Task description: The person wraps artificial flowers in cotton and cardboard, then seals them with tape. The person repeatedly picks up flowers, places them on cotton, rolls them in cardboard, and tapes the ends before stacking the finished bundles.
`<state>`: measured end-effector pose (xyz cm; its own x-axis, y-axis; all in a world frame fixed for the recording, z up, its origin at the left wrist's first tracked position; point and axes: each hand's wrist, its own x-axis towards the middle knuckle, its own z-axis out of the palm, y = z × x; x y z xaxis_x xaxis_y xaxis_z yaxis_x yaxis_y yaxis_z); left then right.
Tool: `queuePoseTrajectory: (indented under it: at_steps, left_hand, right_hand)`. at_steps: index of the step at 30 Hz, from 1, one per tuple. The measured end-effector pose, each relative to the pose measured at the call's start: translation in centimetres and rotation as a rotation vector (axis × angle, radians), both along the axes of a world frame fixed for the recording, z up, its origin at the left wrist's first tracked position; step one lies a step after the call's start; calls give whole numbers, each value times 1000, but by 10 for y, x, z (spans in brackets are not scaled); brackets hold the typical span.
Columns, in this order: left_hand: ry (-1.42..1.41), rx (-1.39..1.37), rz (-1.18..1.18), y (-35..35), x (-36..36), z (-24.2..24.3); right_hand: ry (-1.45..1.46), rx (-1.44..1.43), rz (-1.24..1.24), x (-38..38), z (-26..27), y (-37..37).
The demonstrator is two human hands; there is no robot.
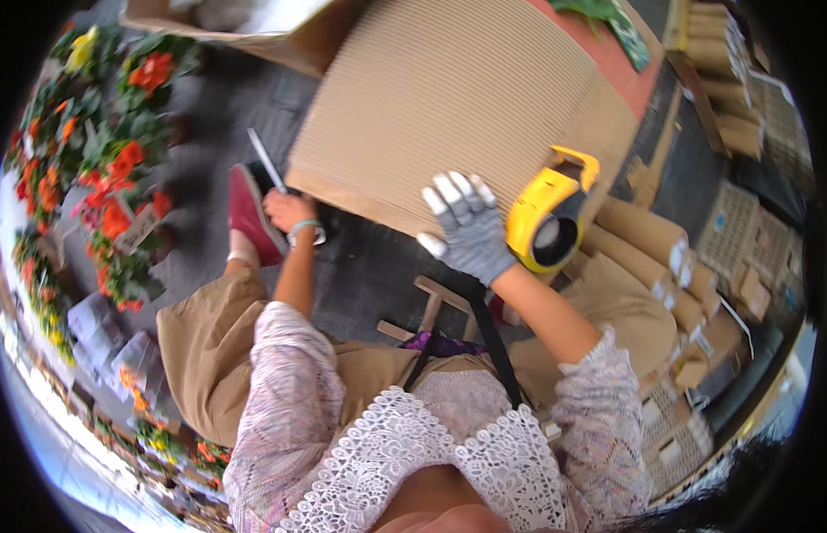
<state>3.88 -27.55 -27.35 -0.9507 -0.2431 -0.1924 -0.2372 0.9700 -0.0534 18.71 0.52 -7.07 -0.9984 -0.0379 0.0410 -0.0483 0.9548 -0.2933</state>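
Note:
My left hand [290, 208] is bare and grips a slim, pale grey, stick-like tool [265, 158]; blur hides what kind it is. It is beside the near left corner of a corrugated cardboard sheet [447, 100]. My right hand [470, 230] wears a grey knit glove with white fingertips. Its fingers are spread over the sheet's near edge, with nothing in them. Just right of the glove is a yellow tape dispenser [543, 210] with a black hub. Whether glove and dispenser touch, I cannot tell.
Potted red and orange flowers [117, 216] line the left side. A cardboard box [253, 43] stands at the upper left. Green leaves [603, 16] lie on a red surface [643, 86] beyond the sheet. Brown rolls [643, 233] and plastic crates [726, 213] are at the right.

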Motion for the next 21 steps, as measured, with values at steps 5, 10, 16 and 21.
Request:
queuePoseTrajectory:
  at_steps: [5,10,16,21]
  left_hand:
    - [-413,373,-152,-47,-6,-51]
    - [-349,492,-272,-27,60,-103]
    - [-514,1352,934,4,93,27]
    - [-907,1700,744,2,122,233]
  right_hand:
    - [55,-118,-9,1,-2,1]
    - [24,-14,-16,5,-6,-1]
    - [177,-26,-26,5,-20,-3]
    - [45,-38,-54,8,26,-17]
